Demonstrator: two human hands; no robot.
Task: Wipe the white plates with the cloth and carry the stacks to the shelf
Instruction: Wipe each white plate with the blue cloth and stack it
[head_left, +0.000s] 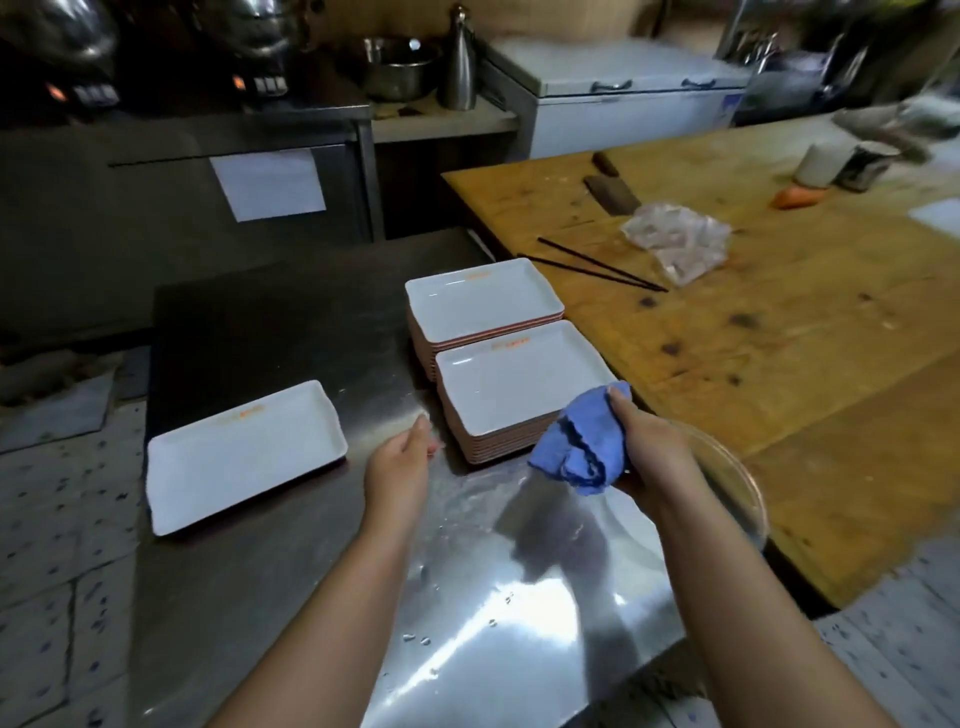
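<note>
A wet steel table (291, 597) is filling the near middle, shining with water drops. On it, two stacks of white rectangular plates are standing side by side: the near stack (519, 389) and the far stack (480, 299), touching. A single plate (241, 454) is lying apart on the left. To the right a worn wooden table (779, 322) is carrying black chopsticks (597, 265), a crumpled plastic bag (678, 239) and a cleaver (610, 193). Along the far wall, blurred metal pots and a white chest freezer (634, 98) are showing. The right hand (649, 441) is gripping a bunched blue cloth (584, 449) over the near stack's corner. The left hand (402, 462) is hovering just left of that stack, fingers loosely extended, holding nothing. A clear bowl (737, 483) is partly hiding behind the right forearm
</note>
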